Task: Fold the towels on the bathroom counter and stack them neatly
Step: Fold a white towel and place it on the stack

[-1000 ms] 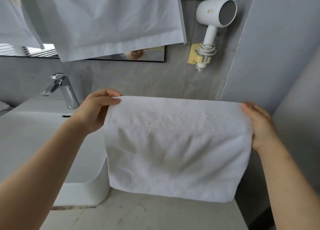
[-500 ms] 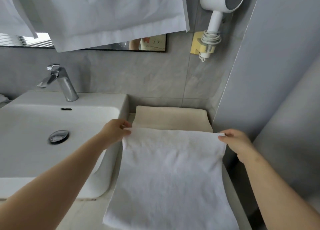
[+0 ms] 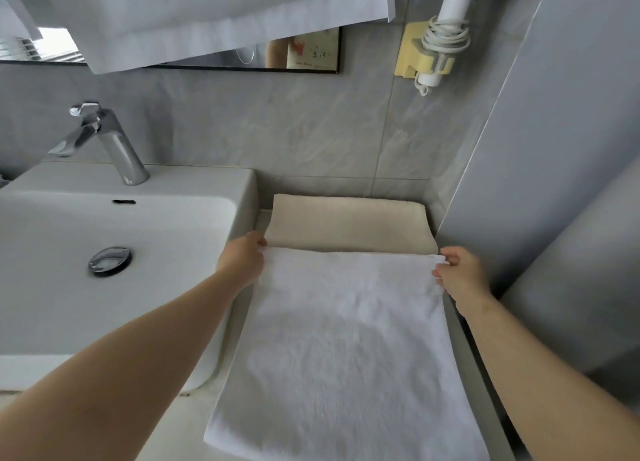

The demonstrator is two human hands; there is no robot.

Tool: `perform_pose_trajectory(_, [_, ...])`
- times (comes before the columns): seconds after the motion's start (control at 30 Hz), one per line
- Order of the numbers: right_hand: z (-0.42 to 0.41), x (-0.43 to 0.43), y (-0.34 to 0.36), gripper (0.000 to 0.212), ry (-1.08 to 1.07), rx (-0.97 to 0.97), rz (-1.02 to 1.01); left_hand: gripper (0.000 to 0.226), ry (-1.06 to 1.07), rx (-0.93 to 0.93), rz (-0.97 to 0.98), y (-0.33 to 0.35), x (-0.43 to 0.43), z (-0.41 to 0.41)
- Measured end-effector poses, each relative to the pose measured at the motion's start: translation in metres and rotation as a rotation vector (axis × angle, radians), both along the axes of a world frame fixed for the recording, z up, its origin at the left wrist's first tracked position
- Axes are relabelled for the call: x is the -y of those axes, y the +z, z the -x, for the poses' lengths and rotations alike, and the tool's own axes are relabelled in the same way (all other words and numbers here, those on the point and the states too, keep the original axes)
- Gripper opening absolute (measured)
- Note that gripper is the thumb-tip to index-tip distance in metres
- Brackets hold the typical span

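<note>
A white towel (image 3: 346,349) lies spread flat on the counter (image 3: 194,422) to the right of the sink (image 3: 138,225), its near edge reaching the bottom of the view. The left hand (image 3: 242,259) pinches the towel's far left corner, fingers curled onto the cloth. The right hand (image 3: 460,273) pinches the far right corner, thumb and fingers closed on the edge. Both corners sit low, at or just above the counter surface; whether they touch it cannot be told.

Directly behind the white towel, against the tiled wall, lies a folded beige towel (image 3: 349,225). The white towel's far edge meets or slightly overlaps its near edge.

A chrome tap (image 3: 110,141) stands at the back of the sink. A hair dryer (image 3: 450,6) hangs in a yellow holder (image 3: 410,55) on the wall, above and to the right. White cloth (image 3: 207,13) hangs across the mirror (image 3: 304,51).
</note>
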State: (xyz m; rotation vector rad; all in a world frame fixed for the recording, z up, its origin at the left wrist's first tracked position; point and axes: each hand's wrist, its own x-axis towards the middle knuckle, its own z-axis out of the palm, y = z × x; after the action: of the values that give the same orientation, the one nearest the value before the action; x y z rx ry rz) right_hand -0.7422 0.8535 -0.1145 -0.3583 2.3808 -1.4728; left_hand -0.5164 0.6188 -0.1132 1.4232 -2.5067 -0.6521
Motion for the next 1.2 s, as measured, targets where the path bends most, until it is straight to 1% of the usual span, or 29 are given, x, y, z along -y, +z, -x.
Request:
perform_pose_trajectory(0.07, [-0.004, 0.005, -0.011, 0.041, 0.056, -0.023, -0.011, 0.046, -0.046, -0.013, -0.012, -0.011, -0.006, 0.003])
perform_pose_trajectory(0.13, [-0.013, 0.008, -0.023, 0.046, 0.100, -0.044, -0.026, 0.046, -0.116, -0.056, -0.007, -0.022, -0.020, 0.007])
perform_pose_trajectory(0.23, [-0.047, 0.007, -0.043, 0.043, 0.198, -0.134, -0.149, 0.043, -0.225, -0.045, 0.050, -0.043, -0.049, 0.006])
perform_pose_trajectory(0.33, [-0.096, 0.003, -0.062, 0.042, 0.375, -0.292, -0.271, 0.045, -0.337, 0.028, 0.096, -0.067, -0.084, -0.003])
perform_pose_trajectory(0.4, [-0.126, -0.004, -0.078, 0.045, 0.548, -0.384, -0.420, 0.050, -0.409, 0.145, 0.083, -0.083, -0.108, -0.014])
perform_pose_trajectory(0.43, [-0.139, -0.010, -0.085, 0.046, 0.637, -0.425, -0.523, 0.054, -0.429, 0.224, 0.062, -0.090, -0.118, -0.022])
perform_pose_trajectory(0.47, [-0.149, -0.017, -0.093, 0.048, 0.690, -0.479, -0.618, 0.066, -0.438, 0.279, 0.046, -0.096, -0.125, -0.032])
perform_pose_trajectory(0.5, [-0.156, -0.026, -0.098, 0.051, 0.724, -0.489, -0.669, 0.086, -0.455, 0.319, 0.050, -0.103, -0.130, -0.043])
perform_pose_trajectory(0.53, [-0.161, -0.035, -0.099, 0.053, 0.728, -0.448, -0.687, 0.103, -0.462, 0.372, 0.053, -0.108, -0.131, -0.054])
perform_pose_trajectory(0.57, [-0.161, -0.043, -0.101, 0.056, 0.720, -0.454, -0.725, 0.108, -0.433, 0.396, 0.070, -0.112, -0.130, -0.063])
perform_pose_trajectory(0.6, [-0.157, -0.052, -0.101, 0.069, 0.722, -0.440, -0.773, 0.108, -0.388, 0.399, 0.089, -0.115, -0.128, -0.072])
perform_pose_trajectory(0.63, [-0.151, -0.060, -0.108, 0.087, 0.690, -0.491, -0.756, 0.108, -0.337, 0.388, 0.093, -0.116, -0.126, -0.081])
perform_pose_trajectory(0.67, [-0.147, -0.067, -0.111, 0.098, 0.670, -0.467, -0.785, 0.111, -0.293, 0.376, 0.084, -0.115, -0.125, -0.089])
perform_pose_trajectory(0.7, [-0.144, -0.074, -0.110, 0.099, 0.642, -0.452, -0.810, 0.116, -0.264, 0.371, 0.079, -0.114, -0.124, -0.096])
perform_pose_trajectory(0.77, [-0.141, -0.084, -0.109, 0.079, 0.572, -0.472, -0.854, 0.121, -0.232, 0.363, 0.073, -0.116, -0.123, -0.105])
perform_pose_trajectory(0.8, [-0.142, -0.088, -0.108, 0.074, 0.539, -0.452, -0.862, 0.120, -0.221, 0.352, 0.069, -0.118, -0.124, -0.109])
perform_pose_trajectory(0.87, [-0.145, -0.097, -0.104, 0.071, 0.487, -0.435, -0.893, 0.118, -0.207, 0.318, 0.059, -0.118, -0.128, -0.114])
perform_pose_trajectory(0.93, [-0.146, -0.107, -0.105, 0.062, 0.453, -0.421, -0.937, 0.117, -0.203, 0.322, 0.060, -0.119, -0.132, -0.118])
perform_pose_trajectory(1.0, [-0.146, -0.115, -0.105, 0.060, 0.400, -0.403, -0.937, 0.116, -0.200, 0.324, 0.056, -0.115, -0.137, -0.120])
perform_pose_trajectory(1.1, [-0.150, -0.127, -0.105, 0.060, 0.346, -0.392, -0.927, 0.095, -0.179, 0.344, 0.067, -0.112, -0.146, -0.125])
perform_pose_trajectory(1.2, [-0.156, -0.140, -0.105, 0.060, 0.274, -0.394, -0.939, 0.086, -0.124, 0.353, 0.064, -0.106, -0.153, -0.132])
